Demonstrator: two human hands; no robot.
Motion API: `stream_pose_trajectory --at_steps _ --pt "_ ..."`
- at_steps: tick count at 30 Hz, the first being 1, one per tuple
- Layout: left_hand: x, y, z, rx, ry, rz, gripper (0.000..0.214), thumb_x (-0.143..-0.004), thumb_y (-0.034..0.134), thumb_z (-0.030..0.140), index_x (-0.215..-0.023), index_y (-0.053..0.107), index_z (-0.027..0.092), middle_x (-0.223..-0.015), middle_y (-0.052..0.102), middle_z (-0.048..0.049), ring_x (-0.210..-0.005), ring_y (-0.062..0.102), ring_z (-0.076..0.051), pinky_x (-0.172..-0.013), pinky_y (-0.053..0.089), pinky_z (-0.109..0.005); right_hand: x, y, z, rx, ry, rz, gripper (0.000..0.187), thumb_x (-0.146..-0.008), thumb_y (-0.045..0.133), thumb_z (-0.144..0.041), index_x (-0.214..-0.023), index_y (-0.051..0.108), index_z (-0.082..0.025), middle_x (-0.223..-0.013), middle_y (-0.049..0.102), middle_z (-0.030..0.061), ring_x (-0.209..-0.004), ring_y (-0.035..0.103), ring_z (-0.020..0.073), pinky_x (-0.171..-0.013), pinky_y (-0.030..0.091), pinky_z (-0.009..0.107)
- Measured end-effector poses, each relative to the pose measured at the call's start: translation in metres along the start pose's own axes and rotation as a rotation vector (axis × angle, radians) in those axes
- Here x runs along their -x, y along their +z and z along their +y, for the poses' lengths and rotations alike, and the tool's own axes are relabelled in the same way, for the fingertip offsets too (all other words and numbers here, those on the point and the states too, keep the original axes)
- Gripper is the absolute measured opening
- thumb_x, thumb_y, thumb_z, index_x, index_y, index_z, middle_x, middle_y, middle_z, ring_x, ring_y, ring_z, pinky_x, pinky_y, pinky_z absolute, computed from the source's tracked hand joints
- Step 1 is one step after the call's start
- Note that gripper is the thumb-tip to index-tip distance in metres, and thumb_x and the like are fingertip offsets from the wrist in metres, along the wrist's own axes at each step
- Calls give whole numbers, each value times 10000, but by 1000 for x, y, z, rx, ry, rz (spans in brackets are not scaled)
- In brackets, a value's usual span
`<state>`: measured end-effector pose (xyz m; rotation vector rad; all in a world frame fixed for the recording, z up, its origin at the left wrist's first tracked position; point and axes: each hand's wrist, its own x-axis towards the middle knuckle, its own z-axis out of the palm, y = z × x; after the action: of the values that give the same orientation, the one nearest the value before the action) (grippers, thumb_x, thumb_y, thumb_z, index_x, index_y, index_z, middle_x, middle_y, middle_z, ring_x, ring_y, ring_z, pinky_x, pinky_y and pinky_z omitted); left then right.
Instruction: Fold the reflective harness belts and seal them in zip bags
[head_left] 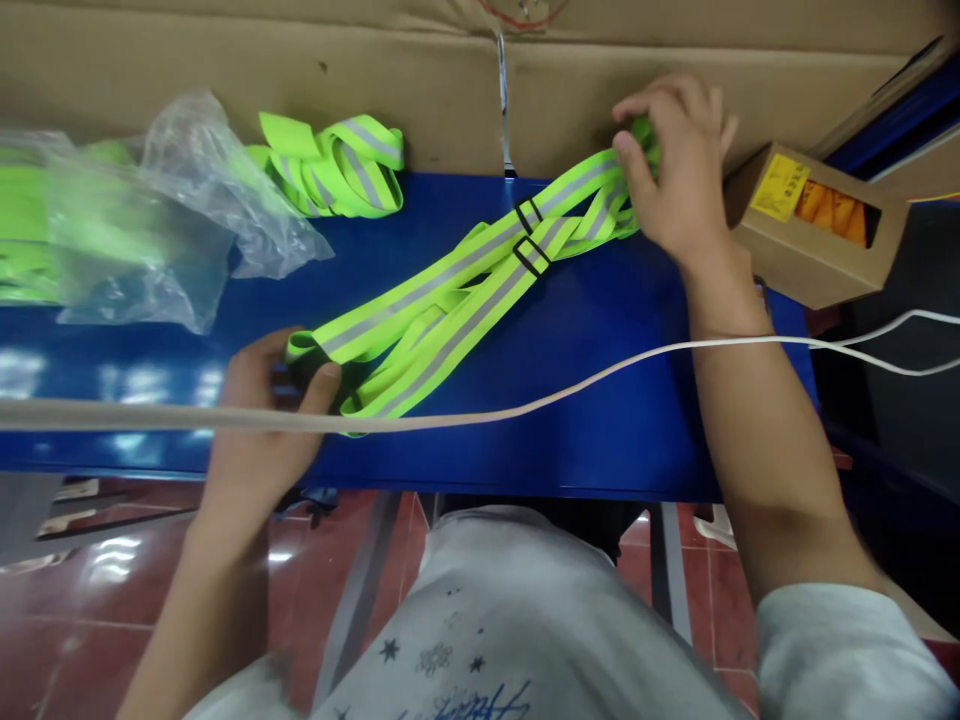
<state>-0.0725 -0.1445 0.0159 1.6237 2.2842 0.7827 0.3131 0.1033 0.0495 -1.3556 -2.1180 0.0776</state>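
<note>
A fluorescent yellow-green reflective strap [442, 290] with a grey stripe lies slantwise across the blue table, folded into several long strands. Two black buckles sit side by side near its middle. My left hand [274, 400] grips its near left end, thumb and fingers closed about the loops. At the far right end, my right hand [679, 170] pinches the bunched strands between thumb and fingers. The fingertips of both hands are partly hidden by the strap.
A second bundled strap [337, 165] and clear plastic bags [150, 230] with green material lie at the left. An open cardboard box [817, 225] holding orange items stands at the right. A white cable [577, 390] crosses in front. Cardboard [420, 90] lines the back.
</note>
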Motion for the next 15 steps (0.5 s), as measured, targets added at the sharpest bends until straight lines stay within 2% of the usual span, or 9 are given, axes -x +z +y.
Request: stream_pose_trajectory --at_steps 2,5,7,9,11,13,15 --pt "4 -3 9 -91 134 69 614 -937 603 501 -1533 507 386 -1474 530 -128 -1208 649 -349 -917 601 -523 -5 -11 0 -79 -28 5 208 -996 556 -268 -1087 743 -247 -1169 731 91 -1123 641 258 -1029 464 452" --pt "9 -5 35 -112 344 166 587 -976 562 416 -1558 493 383 -1523 497 -123 -1448 485 -395 -1132 491 -601 -10 -21 -1 -237 13 -75 146 -954 627 -205 -926 752 -275 -1016 758 37 -850 637 176 -862 504 337" --pt "6 -4 57 -88 490 141 515 -1004 537 334 -1516 529 389 -1457 561 -105 -1421 520 -371 -1171 461 -598 -10 -23 -2 -340 67 -154 153 -947 643 -180 -924 760 -276 -1004 771 16 -791 631 151 -796 497 309" --pt "-3 4 80 -91 639 68 420 -1022 519 271 -1430 594 338 -1364 623 -110 -1315 604 -346 -1111 511 -567 -8 -21 -4 -371 116 -294 217 -953 603 -134 -993 771 -265 -969 780 -1 -763 643 140 -762 498 293" --pt "-20 18 106 -115 763 -19 327 -1033 493 228 -1321 647 251 -1305 653 -129 -1217 652 -327 -1026 562 -517 -6 -15 -5 -288 128 -376 297 -955 545 -104 -1076 771 -253 -1007 791 0 -828 676 154 -829 522 308" --pt "-41 40 136 -132 840 -101 316 -1031 449 179 -1261 666 174 -1282 659 -150 -1178 663 -327 -1017 563 -506 -5 -10 -2 -158 115 -361 314 -971 507 -141 -1110 767 -251 -1100 795 25 -991 699 204 -995 519 379" --pt "-63 66 169 -152 843 -209 341 -1011 436 127 -1260 668 158 -1261 652 -142 -1231 638 -349 -1068 530 -533 -4 -6 1 -82 138 -332 287 -988 503 -232 -1109 763 -250 -1200 778 71 -1160 675 281 -1130 461 486"
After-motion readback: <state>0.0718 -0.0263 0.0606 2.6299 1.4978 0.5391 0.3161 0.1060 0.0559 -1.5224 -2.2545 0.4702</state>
